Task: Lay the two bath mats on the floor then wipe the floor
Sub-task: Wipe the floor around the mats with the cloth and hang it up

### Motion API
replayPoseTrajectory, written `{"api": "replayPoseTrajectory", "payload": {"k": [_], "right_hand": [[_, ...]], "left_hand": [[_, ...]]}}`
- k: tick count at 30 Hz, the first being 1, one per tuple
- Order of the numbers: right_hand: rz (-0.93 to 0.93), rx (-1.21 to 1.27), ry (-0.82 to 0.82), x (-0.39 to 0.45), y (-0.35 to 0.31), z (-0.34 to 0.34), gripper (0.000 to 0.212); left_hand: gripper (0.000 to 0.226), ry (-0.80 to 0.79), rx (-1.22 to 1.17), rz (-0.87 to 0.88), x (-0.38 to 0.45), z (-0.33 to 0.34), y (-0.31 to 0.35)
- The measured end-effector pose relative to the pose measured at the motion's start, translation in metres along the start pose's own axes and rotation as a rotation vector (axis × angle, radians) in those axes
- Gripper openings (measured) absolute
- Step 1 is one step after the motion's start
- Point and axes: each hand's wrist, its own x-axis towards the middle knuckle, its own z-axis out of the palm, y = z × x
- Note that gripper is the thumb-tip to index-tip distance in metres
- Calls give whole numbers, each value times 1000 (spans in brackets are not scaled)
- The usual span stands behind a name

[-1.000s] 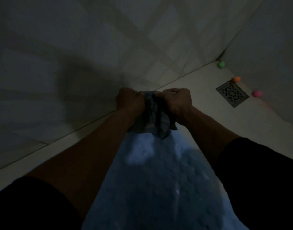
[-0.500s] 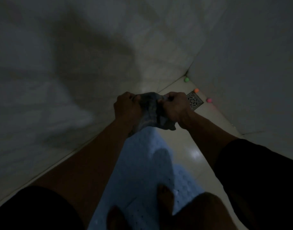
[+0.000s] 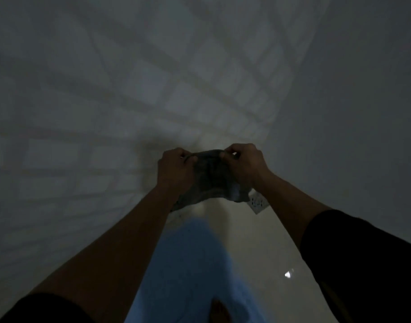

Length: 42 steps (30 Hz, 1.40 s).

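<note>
A: The grey cloth (image 3: 211, 180)?
B: Crumpled, dim, seemingly damp; left hand (image 3: 175, 170) and right hand (image 3: 245, 164) pinch its top edge above the blue bath mat (image 3: 190, 264) on the floor (image 3: 258, 241).
A: Changed?
B: Hands have spread apart; drain now hidden.

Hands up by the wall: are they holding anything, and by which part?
Yes. The left hand and right hand both pinch a dark grey cloth along its top edge; the rest hangs below.
</note>
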Motion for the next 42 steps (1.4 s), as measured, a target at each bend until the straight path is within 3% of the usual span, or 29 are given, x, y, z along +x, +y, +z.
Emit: {"api": "replayPoseTrajectory", "payload": {"k": [5, 9, 15, 26, 34, 42], "right_hand": [[-152, 18, 4, -14, -78, -64, 18], [-277, 13, 84, -41, -135, -113, 18], [-470, -86, 128, -97, -203, -177, 17], [-685, -87, 343, -184, -284, -267, 24], [-800, -94, 544, -166, -313, -359, 23], [-926, -160, 586, -57, -319, -450, 17]], "left_hand": [[31, 90, 15, 96, -28, -78, 73], [18, 209, -33, 67, -56, -131, 128], [21, 377, 23, 159, -129, -192, 187], [20, 578, 155, 224, -208, -266, 295], [23, 765, 236, 347, -186, -277, 384], [22, 846, 269, 450, -90, -253, 464]]}}
